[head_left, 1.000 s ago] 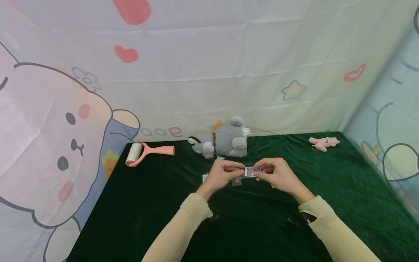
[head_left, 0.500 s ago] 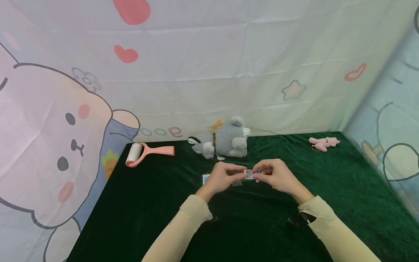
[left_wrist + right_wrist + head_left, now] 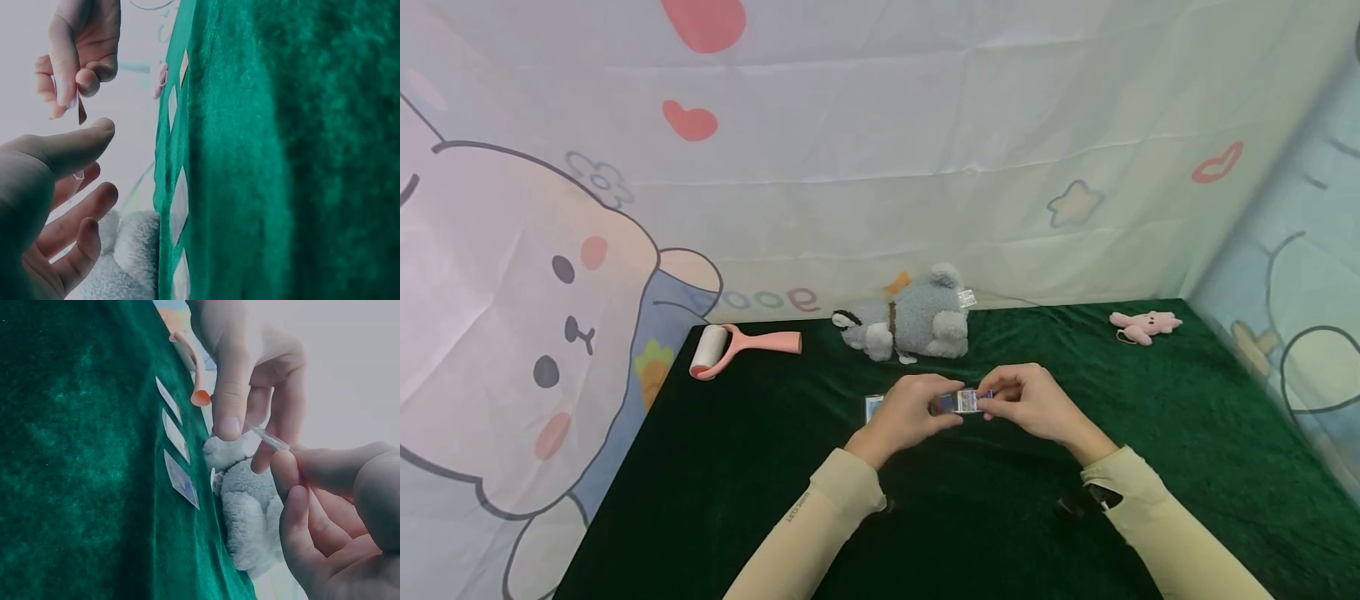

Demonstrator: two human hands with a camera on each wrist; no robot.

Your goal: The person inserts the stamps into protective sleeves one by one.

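Note:
Between the two hands is a small printed card with a clear plastic sleeve-like piece at its left end. My right hand pinches the card's right end between thumb and fingertips. My left hand surrounds the other end, thumb and index finger spread apart above and below it. In the left wrist view, clear film shows close to the left index finger. From the right wrist, the thin clear edge reaches toward the left thumb tip. Another small blue-and-white card lies beside the left hand, partly covered.
Several small flat cards lie in a row on the green cloth. Behind the hands lies a grey plush toy. A pink-handled lint roller is at the back left, a small pink plush at the back right.
The left thumb and index finger have spread and shifted left off their fingertip pinch, exposing the card's clear left end. The right hand keeps its pinch and has barely moved.

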